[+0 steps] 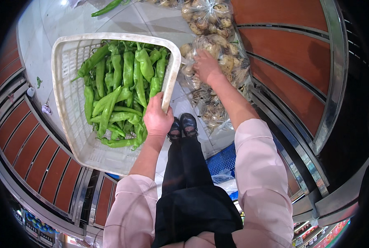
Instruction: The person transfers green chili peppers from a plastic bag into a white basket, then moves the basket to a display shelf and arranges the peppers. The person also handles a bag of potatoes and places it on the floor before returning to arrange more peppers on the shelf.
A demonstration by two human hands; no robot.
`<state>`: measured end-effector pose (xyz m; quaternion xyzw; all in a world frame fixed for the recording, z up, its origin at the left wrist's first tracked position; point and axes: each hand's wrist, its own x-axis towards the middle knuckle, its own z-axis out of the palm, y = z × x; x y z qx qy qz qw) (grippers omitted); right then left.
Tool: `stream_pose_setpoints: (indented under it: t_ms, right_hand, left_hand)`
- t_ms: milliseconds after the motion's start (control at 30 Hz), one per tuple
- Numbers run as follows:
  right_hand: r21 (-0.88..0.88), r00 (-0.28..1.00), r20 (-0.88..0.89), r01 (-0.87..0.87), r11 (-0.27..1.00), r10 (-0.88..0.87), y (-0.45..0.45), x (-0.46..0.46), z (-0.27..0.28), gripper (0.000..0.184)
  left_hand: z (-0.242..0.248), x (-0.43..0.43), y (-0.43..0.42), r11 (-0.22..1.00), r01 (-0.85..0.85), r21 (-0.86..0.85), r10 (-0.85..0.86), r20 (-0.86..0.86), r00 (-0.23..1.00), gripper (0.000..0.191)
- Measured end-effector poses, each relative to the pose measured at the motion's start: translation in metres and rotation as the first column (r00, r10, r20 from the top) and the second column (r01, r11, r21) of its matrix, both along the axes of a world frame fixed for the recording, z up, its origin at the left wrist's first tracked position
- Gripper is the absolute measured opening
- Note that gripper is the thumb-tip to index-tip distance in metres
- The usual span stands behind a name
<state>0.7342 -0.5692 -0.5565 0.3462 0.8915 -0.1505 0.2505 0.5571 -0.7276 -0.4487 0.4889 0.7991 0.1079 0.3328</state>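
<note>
My left hand (158, 117) grips the near right rim of a white plastic basket (55, 93). Long green peppers (128, 66) are heaped inside it, towards its far and right sides. To the right, my right hand (206, 65) rests on a clear plastic bag of potatoes (228, 63); its fingertips lie among the film, and whether they pinch it cannot be made out. The basket's right rim stands close beside that bag.
Another tied bag of potatoes (207, 18) sits beyond. Red-brown panelled stands (291, 49) with metal frames flank both sides. A loose green pepper (107, 8) lies on the tiled floor (159, 18). A blue plastic crate (223, 159) is near my legs.
</note>
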Motion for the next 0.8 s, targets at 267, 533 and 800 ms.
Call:
stream_pose_setpoints:
  t_ms: [267, 533, 800]
  right_hand:
    - [-0.184, 0.957, 0.137, -0.229, 0.956, 0.255, -0.025, -0.012, 0.019, 0.017]
    - [-0.319, 0.998, 0.061, 0.016, 0.948, 0.004, 0.068, 0.003, 0.094, 0.019]
    - [-0.086, 0.624, -0.646, 0.513, 0.854, -0.440, 0.196, -0.020, 0.170, 0.015]
  left_hand:
    - [-0.002, -0.002, -0.003, 1.000, 0.009, -0.021, -0.008, 0.016, 1.000, 0.051]
    - [-0.001, -0.002, -0.002, 1.000, -0.003, -0.015, 0.003, 0.026, 1.000, 0.054]
    - [0.000, 0.000, -0.001, 0.999, -0.029, -0.025, 0.029, 0.021, 0.999, 0.041]
